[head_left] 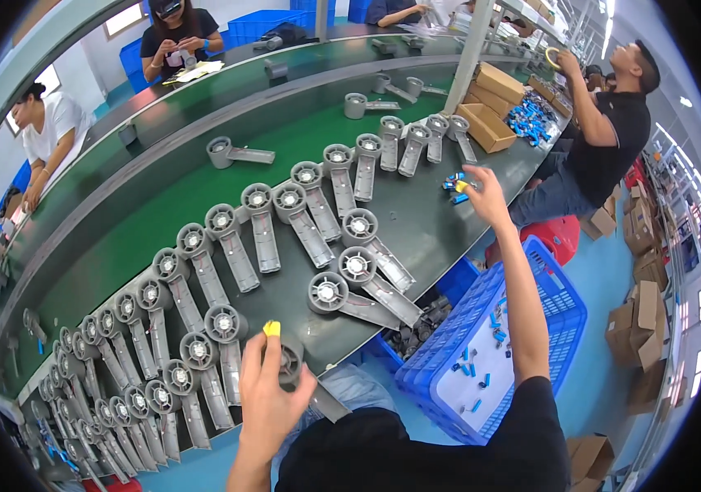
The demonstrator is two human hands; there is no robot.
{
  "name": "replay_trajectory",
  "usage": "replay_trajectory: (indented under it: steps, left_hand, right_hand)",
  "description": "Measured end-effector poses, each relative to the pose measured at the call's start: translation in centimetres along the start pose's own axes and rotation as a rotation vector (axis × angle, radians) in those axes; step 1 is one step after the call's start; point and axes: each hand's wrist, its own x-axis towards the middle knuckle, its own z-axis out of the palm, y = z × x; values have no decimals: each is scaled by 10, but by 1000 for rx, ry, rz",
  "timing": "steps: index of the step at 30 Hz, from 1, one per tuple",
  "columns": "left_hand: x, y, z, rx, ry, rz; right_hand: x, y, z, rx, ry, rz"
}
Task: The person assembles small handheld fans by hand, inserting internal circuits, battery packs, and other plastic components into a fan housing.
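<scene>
My left hand (268, 398), with a yellow finger cover on one fingertip, grips a grey fan housing (291, 363) at the table's near edge. Its round head sits between my thumb and fingers, while the trough-shaped handle (330, 403) sticks out to the right. Farther right, my right hand (486, 197) reaches over a small cluster of blue cylinders (457, 197). Thumb and forefinger there are apart, and a yellow cover shows on the thumb. Between my hands lie several similar housings, the closest being a round-headed one (328, 293) with its open handle facing up.
Rows of grey fan housings (223, 221) line the green table on the left. A blue crate (416, 381) with blue cylinders on its white lining stands below the right edge. Cardboard boxes (486, 127) and a blue heap (532, 119) lie beyond. A co-worker (613, 123) sits at right.
</scene>
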Motion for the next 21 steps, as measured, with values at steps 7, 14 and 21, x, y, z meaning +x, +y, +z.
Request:
replay_trajectory:
  steps: [7, 14, 21]
  left_hand:
    - [23, -31, 45, 89, 21, 4]
    - [16, -51, 69, -107, 252, -12]
    - [18, -55, 71, -138, 236, -20]
  right_hand:
    - [23, 21, 19, 58, -236, 91]
    - [15, -8, -16, 372, -231, 130]
    - [22, -31, -27, 401, -412, 267]
